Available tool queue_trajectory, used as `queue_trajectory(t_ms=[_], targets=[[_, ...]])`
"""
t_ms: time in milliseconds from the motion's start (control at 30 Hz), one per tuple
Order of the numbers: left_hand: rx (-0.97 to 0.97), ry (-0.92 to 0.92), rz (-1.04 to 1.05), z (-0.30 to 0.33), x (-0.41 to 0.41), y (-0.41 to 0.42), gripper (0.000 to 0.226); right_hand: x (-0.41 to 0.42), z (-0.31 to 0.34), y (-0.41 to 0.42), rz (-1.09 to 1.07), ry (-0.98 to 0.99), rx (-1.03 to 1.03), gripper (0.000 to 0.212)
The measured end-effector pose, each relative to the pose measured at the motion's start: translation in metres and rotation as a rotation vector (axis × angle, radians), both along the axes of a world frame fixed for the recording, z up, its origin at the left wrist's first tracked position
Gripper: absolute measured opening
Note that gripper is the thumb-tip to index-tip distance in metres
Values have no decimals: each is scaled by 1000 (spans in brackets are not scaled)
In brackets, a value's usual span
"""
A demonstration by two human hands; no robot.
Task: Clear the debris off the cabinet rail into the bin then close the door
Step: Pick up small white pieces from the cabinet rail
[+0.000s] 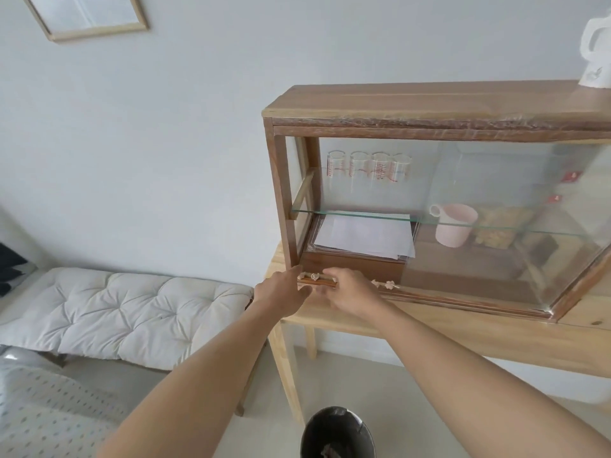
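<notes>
A wooden cabinet (429,104) with glass sliding doors stands on a light wooden table (463,328). Its left side is open; the glass door (496,233) covers the right. Small pale crumpled debris pieces (314,277) lie on the bottom rail (446,298), with more debris (386,284) to the right. My left hand (281,294) rests at the rail's left end, fingers spread, below the debris. My right hand (347,292) is on the rail beside it, fingertips at the debris; whether it grips a piece is hidden. A black bin (337,434) sits on the floor below.
Inside the cabinet are several glasses (368,168) on a glass shelf, a pink mug (454,229), papers (363,236) on a wooden box, and a food container. A cushioned bench (115,312) stands left. A white kettle (595,51) sits on the cabinet top.
</notes>
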State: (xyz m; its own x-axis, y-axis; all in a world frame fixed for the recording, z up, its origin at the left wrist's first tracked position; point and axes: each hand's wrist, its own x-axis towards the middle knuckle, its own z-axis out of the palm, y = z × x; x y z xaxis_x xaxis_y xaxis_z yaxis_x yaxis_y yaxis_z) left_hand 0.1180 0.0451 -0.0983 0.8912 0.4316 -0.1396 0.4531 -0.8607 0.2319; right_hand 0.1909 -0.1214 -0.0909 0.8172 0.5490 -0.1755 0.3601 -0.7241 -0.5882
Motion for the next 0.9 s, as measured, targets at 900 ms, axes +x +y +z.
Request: queue_trajectory(t_ms=[900], targets=[[-191,-334,16,-26,-31,20,32,-32,-31,-1,-341,-143,130,23]])
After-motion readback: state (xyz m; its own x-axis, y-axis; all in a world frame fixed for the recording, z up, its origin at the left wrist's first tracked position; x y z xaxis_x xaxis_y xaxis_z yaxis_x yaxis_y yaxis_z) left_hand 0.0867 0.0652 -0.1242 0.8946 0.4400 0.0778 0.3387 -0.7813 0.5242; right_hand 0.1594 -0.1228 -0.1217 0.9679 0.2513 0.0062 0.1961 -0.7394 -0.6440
